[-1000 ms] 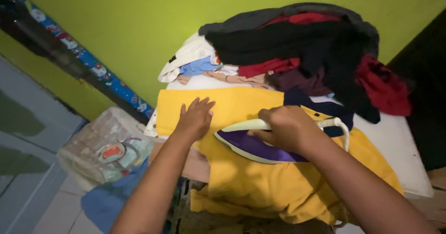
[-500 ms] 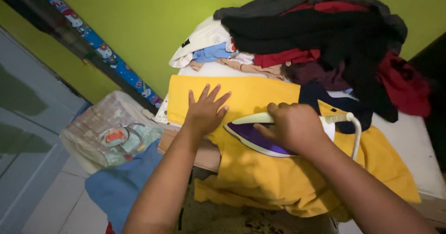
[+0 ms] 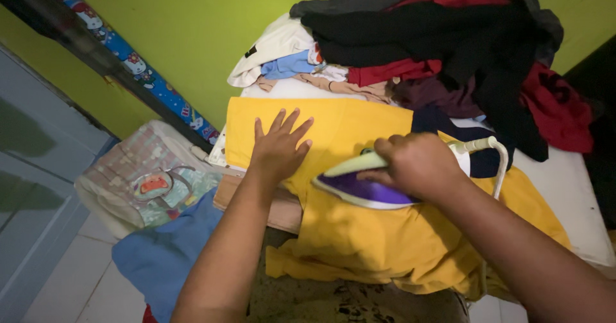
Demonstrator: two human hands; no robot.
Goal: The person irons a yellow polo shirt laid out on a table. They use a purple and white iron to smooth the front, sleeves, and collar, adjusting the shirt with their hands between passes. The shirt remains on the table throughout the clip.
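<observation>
The lime-green wall (image 3: 192, 34) filled the back, as it had half a second before. Against it, at twelve to two o'clock, the heap of dark and red clothes (image 3: 449, 47) sat on the white-covered bench (image 3: 558, 188), unchanged. The yellow shirt (image 3: 359, 233) lay spread over the bench's near edge, hanging down at six o'clock. At nine o'clock the patterned bag (image 3: 147, 182) and blue cloth (image 3: 167, 252) rested on the floor. The left hand (image 3: 277, 148) lay flat on the shirt with fingers spread, much where it had been. The right hand (image 3: 417, 166) had its grip wrapped tight around the handle of the purple iron (image 3: 362, 191); the iron had tipped a little since, its pale top now showing, still on the shirt at three o'clock from the left hand.
</observation>
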